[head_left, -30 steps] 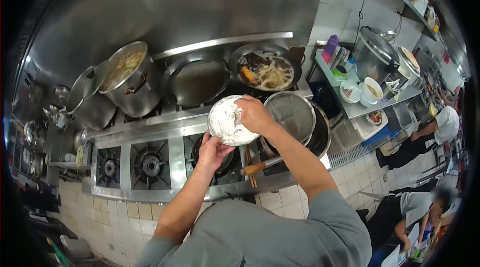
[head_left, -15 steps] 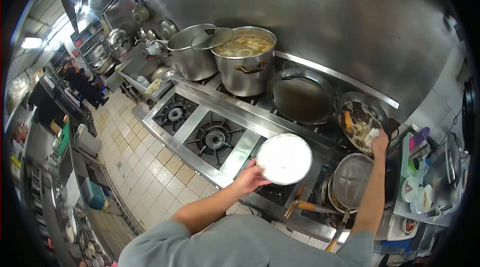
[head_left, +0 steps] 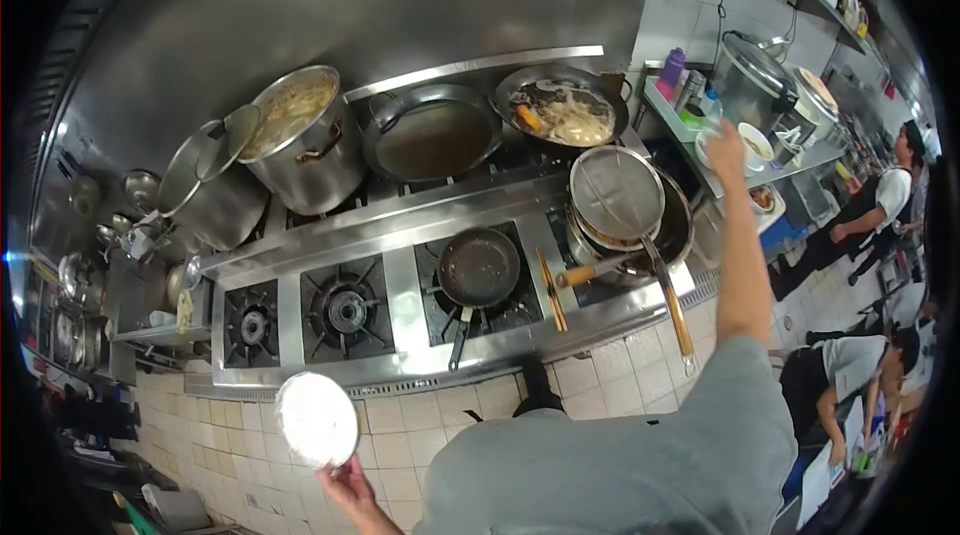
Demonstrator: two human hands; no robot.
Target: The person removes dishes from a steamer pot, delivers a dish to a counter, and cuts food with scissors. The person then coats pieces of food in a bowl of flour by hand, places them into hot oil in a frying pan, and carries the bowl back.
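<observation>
My left hand (head_left: 348, 485) grips the lower edge of a round white dish (head_left: 317, 419), held out over the floor in front of the stove. Its white surface is too bright to make out what lies in it. On the far right my right hand (head_left: 728, 150) is stretched over a side counter, close to a white bowl (head_left: 756, 143). The fingers are blurred, so I cannot tell if they hold anything. To the left of that hand, a wok (head_left: 562, 105) has pale food and an orange piece in dark liquid.
A strainer (head_left: 617, 193) lies across pots, its handle over the stove's front edge. Chopsticks (head_left: 551, 290) rest beside a small frying pan (head_left: 479, 267). A wide pan (head_left: 432, 140) and tall stockpots (head_left: 305, 155) stand behind. Two people work at the right.
My view has swung right. My right hand has left the wok for the side counter, and the white clump it held is not visible now. My left hand has drawn the dish away from the stove.
</observation>
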